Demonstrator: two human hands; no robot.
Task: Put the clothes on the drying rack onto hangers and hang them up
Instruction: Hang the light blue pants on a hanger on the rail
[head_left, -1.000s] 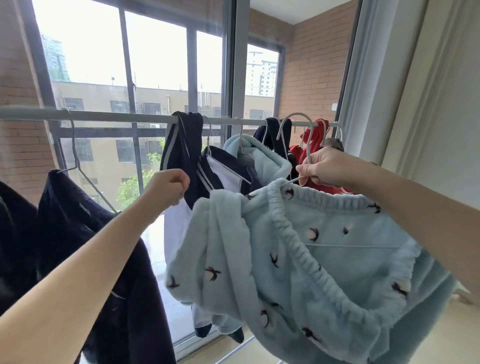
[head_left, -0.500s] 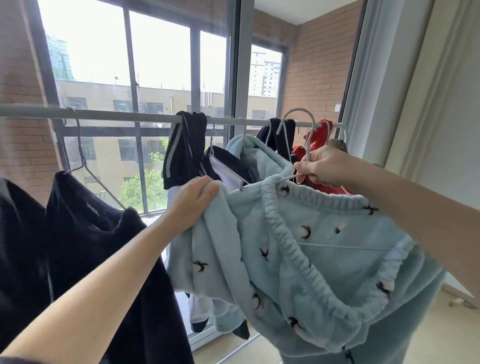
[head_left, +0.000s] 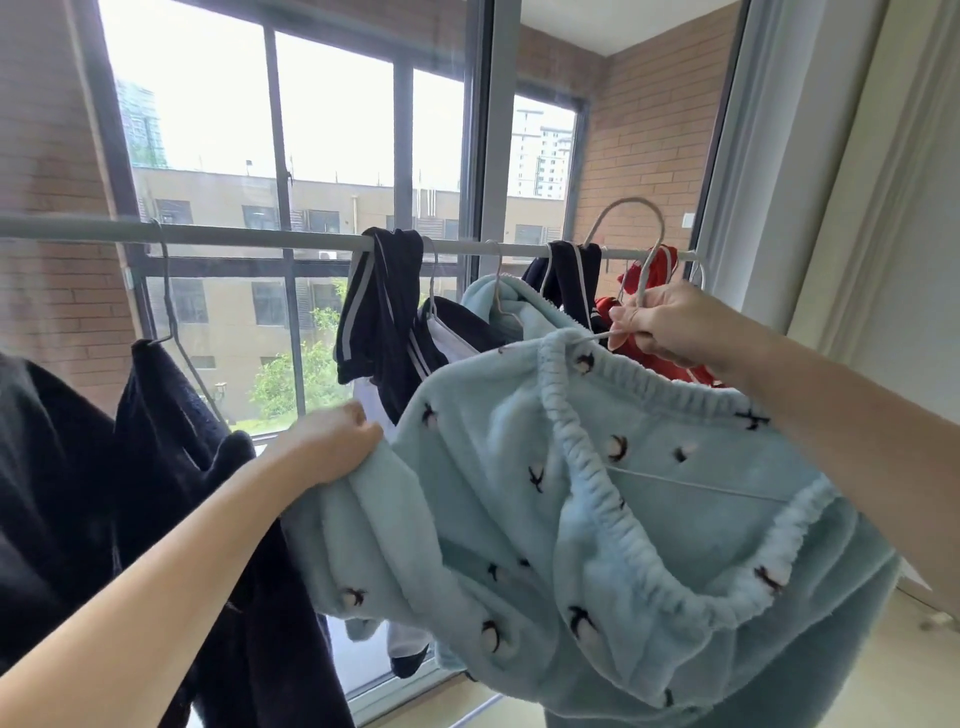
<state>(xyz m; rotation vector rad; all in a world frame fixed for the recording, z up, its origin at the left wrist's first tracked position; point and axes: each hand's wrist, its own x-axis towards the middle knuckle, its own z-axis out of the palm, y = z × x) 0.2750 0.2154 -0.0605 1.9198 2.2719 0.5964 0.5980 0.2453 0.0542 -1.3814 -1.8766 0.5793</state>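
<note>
Your pyjama trousers (head_left: 597, 493): pale blue fleece, dotted with small dark-and-white sprigs. Your hanger (head_left: 641, 270): light grey wire. Rail (head_left: 234, 239): pale grey. Garment at your far left (head_left: 171, 467): black. Draped trousers (head_left: 379, 312): navy with white side stripes. Far garment (head_left: 649, 275): red. Wall (head_left: 639, 156): reddish-brown brick.

No readable text, label, brand, number or sign shows on anything in view.
</note>
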